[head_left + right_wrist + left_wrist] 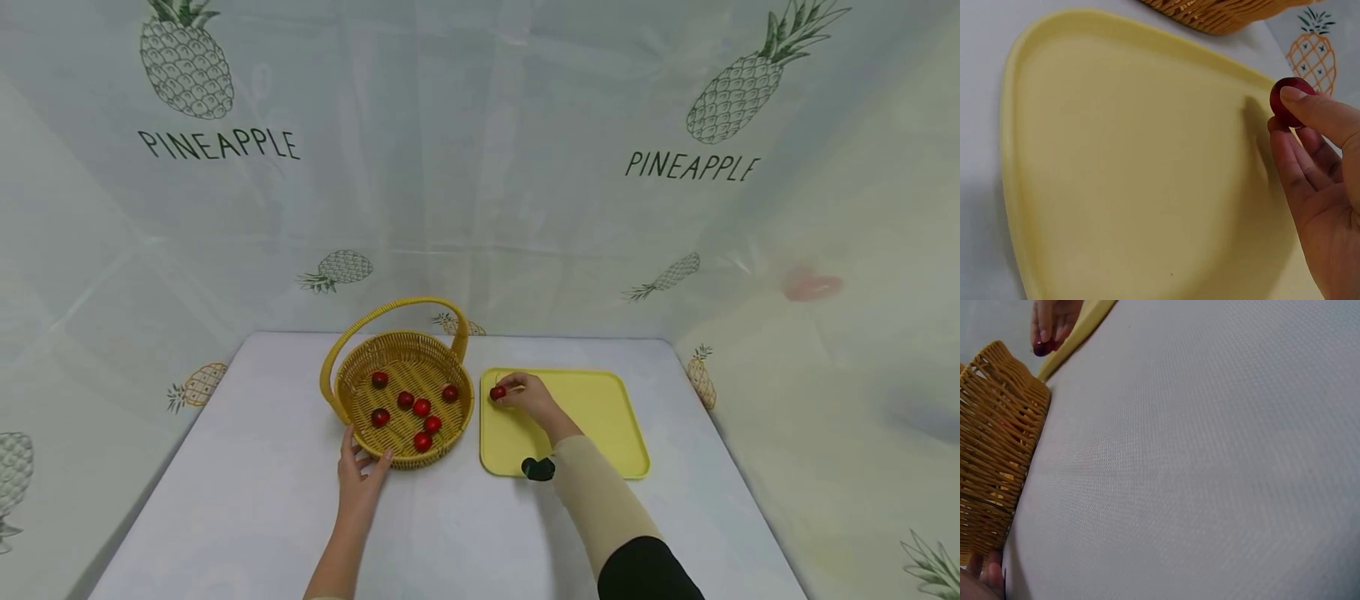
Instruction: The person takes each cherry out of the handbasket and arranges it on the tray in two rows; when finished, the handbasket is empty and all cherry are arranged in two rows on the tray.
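Observation:
My right hand (528, 398) pinches a dark red cherry (1291, 102) between thumb and fingertips, held over the left edge of the yellow tray (600, 417). In the right wrist view, the hand's shadow falls on the tray. My left hand (360, 479) touches the near side of the round wicker basket (407, 460), thumb and fingers spread apart along its wall. Its fingertips (994, 575) show low against the weave in the left wrist view. Several red cherries (422, 407) lie scattered on the basket floor.
The basket's tall arched handle (397, 305) rises at the back. Basket and tray stand side by side with a narrow gap on the white table (247, 500). A pineapple-print curtain (480, 167) hangs behind and at both sides.

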`<action>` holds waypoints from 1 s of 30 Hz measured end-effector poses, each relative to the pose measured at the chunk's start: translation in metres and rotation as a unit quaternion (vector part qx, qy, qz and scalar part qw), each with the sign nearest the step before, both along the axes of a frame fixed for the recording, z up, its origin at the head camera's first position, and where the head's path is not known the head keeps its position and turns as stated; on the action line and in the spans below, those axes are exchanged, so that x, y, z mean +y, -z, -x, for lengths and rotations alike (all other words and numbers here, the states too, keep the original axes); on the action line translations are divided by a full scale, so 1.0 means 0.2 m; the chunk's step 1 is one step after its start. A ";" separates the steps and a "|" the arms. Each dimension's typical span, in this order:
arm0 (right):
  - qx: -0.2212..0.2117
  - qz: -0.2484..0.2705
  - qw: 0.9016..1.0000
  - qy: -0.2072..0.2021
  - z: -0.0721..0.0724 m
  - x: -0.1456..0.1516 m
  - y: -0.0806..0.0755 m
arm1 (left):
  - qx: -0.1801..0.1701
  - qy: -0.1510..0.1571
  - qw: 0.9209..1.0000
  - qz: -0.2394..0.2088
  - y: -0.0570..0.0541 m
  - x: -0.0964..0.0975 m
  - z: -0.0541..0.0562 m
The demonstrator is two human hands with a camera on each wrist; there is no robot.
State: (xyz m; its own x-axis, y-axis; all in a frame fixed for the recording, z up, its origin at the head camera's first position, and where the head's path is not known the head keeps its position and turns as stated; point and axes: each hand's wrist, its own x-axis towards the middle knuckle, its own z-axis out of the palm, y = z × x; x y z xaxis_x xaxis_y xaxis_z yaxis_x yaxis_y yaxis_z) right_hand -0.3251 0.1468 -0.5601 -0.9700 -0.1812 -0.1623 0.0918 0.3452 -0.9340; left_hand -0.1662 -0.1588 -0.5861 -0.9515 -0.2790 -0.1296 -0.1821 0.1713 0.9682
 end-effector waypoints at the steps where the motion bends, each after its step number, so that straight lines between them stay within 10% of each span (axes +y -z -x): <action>1: -0.002 0.003 1.000 0.001 0.00 0.00 0.01 | 0.002 0.000 1.000 0.000 0.00 0.00 0.00; 30: 0.020 -0.019 0.999 0.044 0.04 -0.02 0.07 | 0.009 -0.001 1.000 0.007 -0.02 0.01 -0.01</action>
State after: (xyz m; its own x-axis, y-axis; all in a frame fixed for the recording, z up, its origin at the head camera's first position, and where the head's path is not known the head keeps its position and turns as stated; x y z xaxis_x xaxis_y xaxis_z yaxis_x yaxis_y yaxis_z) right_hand -0.3329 0.1423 -0.5744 -0.9877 -0.0884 -0.1287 0.0870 0.3727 -0.9239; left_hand -0.1649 -0.1569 -0.5811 -0.9533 -0.2817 -0.1087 -0.1649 0.1844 0.9689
